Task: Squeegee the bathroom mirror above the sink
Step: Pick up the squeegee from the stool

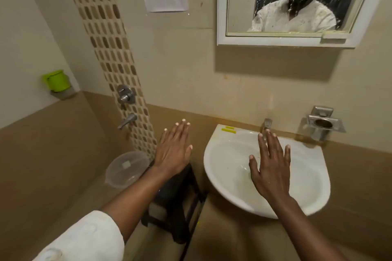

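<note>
Both hands were empty, fingers spread flat: left hand (pixel 172 150) beside the white ceramic sink (pixel 314 178), right hand (pixel 270 167) over it. White-framed wall mirror (pixel 297 0) above was spattered. No squeegee visible; find one first, then pull overlapping strokes top-down

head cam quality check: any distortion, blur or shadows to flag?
Head view: wide-angle bend bows the tile strip; hard shadow under the mirror, whose glass is droplet-speckled; sink near rim slightly smeared; both hands, left and right, reasonably sharp.

Mirror (pixel 275 6) hangs above sink (pixel 222 154); stool (pixel 176 197) stands left of it.
</note>
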Motion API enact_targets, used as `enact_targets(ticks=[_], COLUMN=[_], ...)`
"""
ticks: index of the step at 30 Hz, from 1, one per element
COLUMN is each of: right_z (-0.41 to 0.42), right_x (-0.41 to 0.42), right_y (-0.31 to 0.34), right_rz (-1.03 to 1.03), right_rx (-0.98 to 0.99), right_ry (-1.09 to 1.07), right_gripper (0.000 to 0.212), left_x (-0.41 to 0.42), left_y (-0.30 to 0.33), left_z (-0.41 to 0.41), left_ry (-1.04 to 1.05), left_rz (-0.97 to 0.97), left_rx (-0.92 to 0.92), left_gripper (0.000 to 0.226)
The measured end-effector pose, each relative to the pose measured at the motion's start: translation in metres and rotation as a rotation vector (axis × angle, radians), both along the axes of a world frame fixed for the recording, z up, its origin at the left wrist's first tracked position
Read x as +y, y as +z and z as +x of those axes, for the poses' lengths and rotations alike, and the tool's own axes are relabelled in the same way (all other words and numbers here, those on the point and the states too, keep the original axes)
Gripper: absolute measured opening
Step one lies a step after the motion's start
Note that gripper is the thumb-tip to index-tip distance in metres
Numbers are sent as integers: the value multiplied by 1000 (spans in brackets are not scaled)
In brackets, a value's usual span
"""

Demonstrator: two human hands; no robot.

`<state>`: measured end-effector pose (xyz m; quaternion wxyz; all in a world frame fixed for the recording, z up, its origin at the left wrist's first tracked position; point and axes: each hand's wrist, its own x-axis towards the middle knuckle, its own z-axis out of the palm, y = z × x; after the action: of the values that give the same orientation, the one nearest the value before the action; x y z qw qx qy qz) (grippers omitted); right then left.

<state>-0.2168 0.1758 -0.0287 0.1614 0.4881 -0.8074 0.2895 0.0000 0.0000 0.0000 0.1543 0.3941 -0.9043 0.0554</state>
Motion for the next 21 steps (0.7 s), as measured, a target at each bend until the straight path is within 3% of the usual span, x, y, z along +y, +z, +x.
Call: enact_targets(ticks=[12, 21], right_z=[37, 58], right_x=[-32, -105], right_y=[-29, -43], right_rz=[78, 188], right_rx=[-52, -32], right_ry=[94, 80], right_gripper=[62, 61], left_x=[-5, -70], left_y=[-31, -58], left_z=[53, 78], left_ry=[124, 164], left_rz=[87, 154], left_rx=[-52, -34], left_gripper=[67, 64])
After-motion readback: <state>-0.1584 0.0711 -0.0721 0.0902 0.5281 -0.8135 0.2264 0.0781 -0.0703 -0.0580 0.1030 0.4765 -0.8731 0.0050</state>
